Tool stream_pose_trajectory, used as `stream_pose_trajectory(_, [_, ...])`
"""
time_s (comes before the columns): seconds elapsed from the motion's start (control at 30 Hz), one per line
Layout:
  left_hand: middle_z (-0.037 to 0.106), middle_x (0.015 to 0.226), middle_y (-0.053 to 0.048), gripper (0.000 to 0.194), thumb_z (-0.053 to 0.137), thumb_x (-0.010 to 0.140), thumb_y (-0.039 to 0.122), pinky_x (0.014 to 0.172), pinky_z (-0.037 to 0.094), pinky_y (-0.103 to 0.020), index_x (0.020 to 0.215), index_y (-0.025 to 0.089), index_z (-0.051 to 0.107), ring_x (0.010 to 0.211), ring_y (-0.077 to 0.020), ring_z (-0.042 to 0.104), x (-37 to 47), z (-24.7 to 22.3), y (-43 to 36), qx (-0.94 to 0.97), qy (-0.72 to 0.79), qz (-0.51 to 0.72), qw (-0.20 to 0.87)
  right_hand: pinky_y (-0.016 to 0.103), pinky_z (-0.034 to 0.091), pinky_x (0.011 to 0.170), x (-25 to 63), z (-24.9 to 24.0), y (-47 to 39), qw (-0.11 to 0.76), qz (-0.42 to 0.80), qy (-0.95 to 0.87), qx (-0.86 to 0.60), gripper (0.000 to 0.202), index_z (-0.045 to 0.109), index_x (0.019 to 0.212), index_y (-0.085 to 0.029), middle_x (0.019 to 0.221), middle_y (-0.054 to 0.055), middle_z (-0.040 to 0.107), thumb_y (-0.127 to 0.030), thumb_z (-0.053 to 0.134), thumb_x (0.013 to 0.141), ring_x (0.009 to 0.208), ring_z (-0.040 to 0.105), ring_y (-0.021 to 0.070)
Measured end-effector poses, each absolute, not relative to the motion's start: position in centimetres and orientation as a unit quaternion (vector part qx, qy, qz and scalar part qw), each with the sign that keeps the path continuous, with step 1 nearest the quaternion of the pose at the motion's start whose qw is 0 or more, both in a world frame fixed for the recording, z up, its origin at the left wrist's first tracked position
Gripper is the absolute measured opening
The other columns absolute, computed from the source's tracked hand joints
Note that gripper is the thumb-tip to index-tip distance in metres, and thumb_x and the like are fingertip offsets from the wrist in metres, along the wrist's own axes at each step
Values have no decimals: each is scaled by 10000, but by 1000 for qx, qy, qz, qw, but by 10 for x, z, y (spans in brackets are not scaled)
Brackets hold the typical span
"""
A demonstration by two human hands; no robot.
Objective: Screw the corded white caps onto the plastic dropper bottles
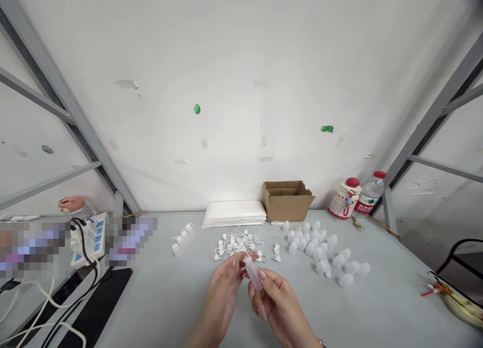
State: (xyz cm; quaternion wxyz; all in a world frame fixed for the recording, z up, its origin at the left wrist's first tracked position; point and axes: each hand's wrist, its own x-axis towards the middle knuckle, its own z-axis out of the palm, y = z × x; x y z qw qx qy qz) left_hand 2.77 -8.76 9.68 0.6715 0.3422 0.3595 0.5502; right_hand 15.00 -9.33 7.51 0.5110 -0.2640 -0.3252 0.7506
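Note:
My right hand [273, 297] grips a small translucent white bottle [252, 274] between thumb and fingers, its top tilted up and to the left. My left hand [228, 280] is curled at the bottle's top, where a thin white piece shows; its fingertips are partly hidden behind the bottle. Just beyond my hands lies a pile of small white caps with cords [236, 241]. Many translucent bottles [311, 245] lie to the right of the pile. A short row of capped bottles [183, 237] stands to the left.
An open cardboard box [287, 207] and a stack of white envelopes [234, 213] sit by the wall. At the back right are a red-lidded jar [344, 201] and a water bottle [372, 194]. A power strip [90, 239] with cables is at the left.

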Motion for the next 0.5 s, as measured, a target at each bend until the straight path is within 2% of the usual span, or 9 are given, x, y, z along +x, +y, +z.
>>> stream_pose_trajectory(0.13, [644,1083,-100,304,636,754,306,918,348,-348,1029,179,657,1056,-252,515,30,96,-88,321,332,536,707,195,254,420,150,78,-93,511,770,-299,-237,309,622,657,-122,481,-27,513,-411,641,767,357,336,29])
stream_pose_trajectory(0.3, [662,990,-103,230,525,819,269,886,371,-341,936,152,685,1001,-237,540,33,96,-90,295,317,543,719,193,277,420,150,71,-93,524,728,-340,-281,325,634,689,-126,601,4,584,-446,659,738,384,390,33])
stream_pose_trajectory(0.5, [664,966,-101,228,505,811,250,881,375,-334,882,144,694,995,-236,538,34,100,-91,278,322,552,717,206,346,417,151,68,-92,531,666,-397,-341,320,671,764,-141,623,6,590,-457,672,714,422,440,66])
